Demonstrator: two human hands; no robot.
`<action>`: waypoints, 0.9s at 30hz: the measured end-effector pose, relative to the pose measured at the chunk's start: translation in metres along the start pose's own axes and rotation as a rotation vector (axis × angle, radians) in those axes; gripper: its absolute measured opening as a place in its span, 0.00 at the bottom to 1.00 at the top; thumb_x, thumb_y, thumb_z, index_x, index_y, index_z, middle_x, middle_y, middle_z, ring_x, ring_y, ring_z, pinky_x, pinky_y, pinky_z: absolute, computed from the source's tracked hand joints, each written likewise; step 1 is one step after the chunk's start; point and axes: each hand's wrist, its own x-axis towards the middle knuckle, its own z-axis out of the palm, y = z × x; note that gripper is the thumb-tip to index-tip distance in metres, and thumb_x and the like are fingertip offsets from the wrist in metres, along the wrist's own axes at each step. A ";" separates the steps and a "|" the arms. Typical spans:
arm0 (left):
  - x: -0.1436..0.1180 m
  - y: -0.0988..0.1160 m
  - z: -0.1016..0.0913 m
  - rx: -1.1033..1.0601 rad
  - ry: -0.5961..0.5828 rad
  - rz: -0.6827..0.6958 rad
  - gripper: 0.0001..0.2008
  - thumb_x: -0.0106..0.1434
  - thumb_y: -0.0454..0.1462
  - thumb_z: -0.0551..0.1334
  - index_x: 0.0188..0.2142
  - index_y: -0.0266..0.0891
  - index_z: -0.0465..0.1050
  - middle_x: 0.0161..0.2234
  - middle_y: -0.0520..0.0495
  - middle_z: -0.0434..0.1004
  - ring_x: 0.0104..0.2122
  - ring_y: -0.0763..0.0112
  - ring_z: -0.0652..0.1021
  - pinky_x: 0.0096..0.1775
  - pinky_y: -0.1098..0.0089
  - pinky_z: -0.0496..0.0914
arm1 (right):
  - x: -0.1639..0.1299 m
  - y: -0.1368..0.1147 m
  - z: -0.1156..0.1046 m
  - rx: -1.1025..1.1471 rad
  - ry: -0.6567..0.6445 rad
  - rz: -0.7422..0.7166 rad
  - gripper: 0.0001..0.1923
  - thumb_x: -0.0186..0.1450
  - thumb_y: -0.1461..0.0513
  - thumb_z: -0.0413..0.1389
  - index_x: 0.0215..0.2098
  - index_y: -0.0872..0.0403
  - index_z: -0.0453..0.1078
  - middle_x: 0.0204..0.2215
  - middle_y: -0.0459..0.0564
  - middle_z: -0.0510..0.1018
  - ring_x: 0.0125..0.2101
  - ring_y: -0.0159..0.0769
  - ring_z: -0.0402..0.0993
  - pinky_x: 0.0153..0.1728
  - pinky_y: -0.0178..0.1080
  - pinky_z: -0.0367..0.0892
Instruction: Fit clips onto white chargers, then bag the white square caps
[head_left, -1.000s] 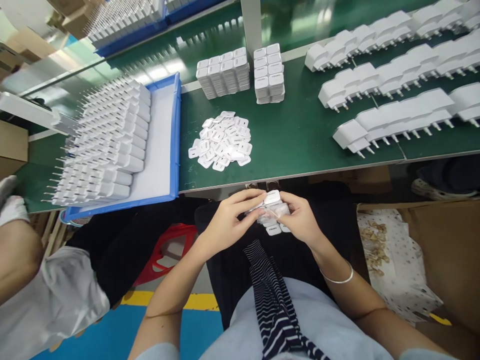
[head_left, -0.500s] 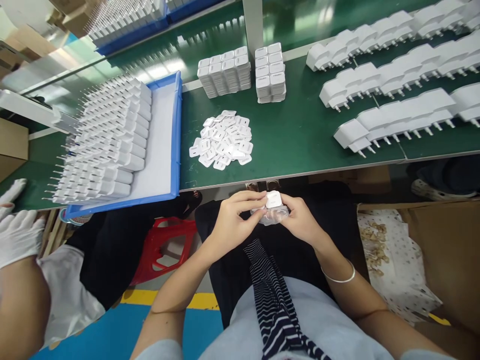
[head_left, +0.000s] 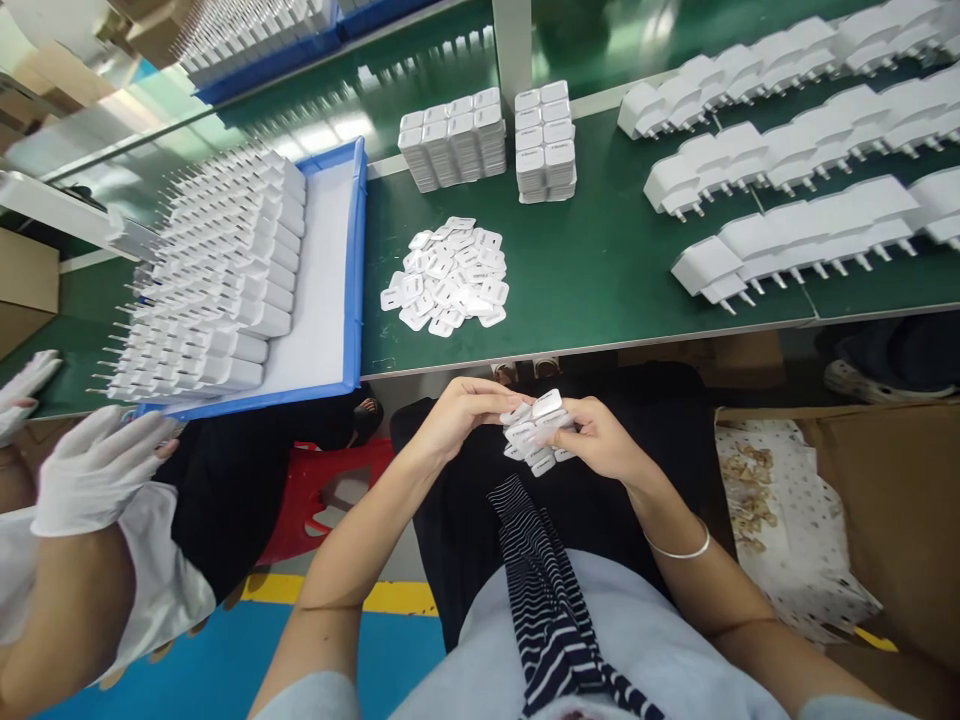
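Over my lap I have a bunch of small white plastic covers (head_left: pixel 534 436), each a rounded square with a small slot or mark. My right hand (head_left: pixel 604 438) grips the bunch from the right, its thumb across the front. My left hand (head_left: pixel 466 412) is closed at the upper left edge of the bunch, its fingertips partly hidden behind the covers. On the green bench ahead lies a loose heap of similar white covers (head_left: pixel 450 278). Behind it stand neat stacks of covers (head_left: pixel 454 140) and a smaller block of stacks (head_left: pixel 545 145).
A blue tray (head_left: pixel 351 290) with rows of white plug housings (head_left: pixel 225 290) sits on the left. Rows of white plug adapters (head_left: pixel 817 225) line the right of the green bench (head_left: pixel 585 270). At far left are a co-worker's gloved hands (head_left: pixel 94 475). An open carton (head_left: pixel 862 490) stands at right.
The covers in my hands have fanned out into a wider bunch, tilted toward me; before, one white cover and a clear-looking part showed. The co-worker's gloved hand has moved right, toward the blue tray.
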 end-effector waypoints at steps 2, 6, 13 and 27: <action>-0.004 0.003 0.000 0.020 0.070 0.037 0.07 0.53 0.38 0.70 0.31 0.36 0.83 0.31 0.43 0.84 0.28 0.69 0.80 0.34 0.70 0.75 | 0.000 0.000 0.001 0.021 0.002 0.006 0.08 0.56 0.61 0.66 0.35 0.55 0.79 0.30 0.48 0.84 0.30 0.39 0.81 0.30 0.35 0.74; -0.020 0.011 0.008 0.373 0.443 0.508 0.06 0.58 0.38 0.69 0.34 0.39 0.83 0.34 0.45 0.84 0.33 0.68 0.82 0.38 0.70 0.76 | 0.000 -0.005 0.004 -0.015 0.071 0.039 0.10 0.58 0.59 0.66 0.35 0.56 0.78 0.28 0.48 0.84 0.26 0.37 0.79 0.27 0.34 0.72; -0.028 0.027 0.003 0.606 0.871 0.938 0.05 0.63 0.35 0.65 0.36 0.40 0.81 0.34 0.48 0.84 0.34 0.69 0.83 0.38 0.70 0.77 | -0.003 -0.012 0.004 -0.079 0.057 0.027 0.10 0.60 0.58 0.64 0.35 0.57 0.77 0.28 0.49 0.83 0.26 0.38 0.79 0.26 0.35 0.71; -0.023 0.006 0.014 0.791 0.072 0.712 0.10 0.64 0.35 0.65 0.45 0.42 0.80 0.45 0.47 0.82 0.46 0.64 0.81 0.51 0.65 0.76 | -0.002 -0.012 0.010 -0.171 -0.017 -0.050 0.07 0.61 0.60 0.62 0.34 0.57 0.74 0.23 0.44 0.77 0.22 0.30 0.70 0.22 0.30 0.64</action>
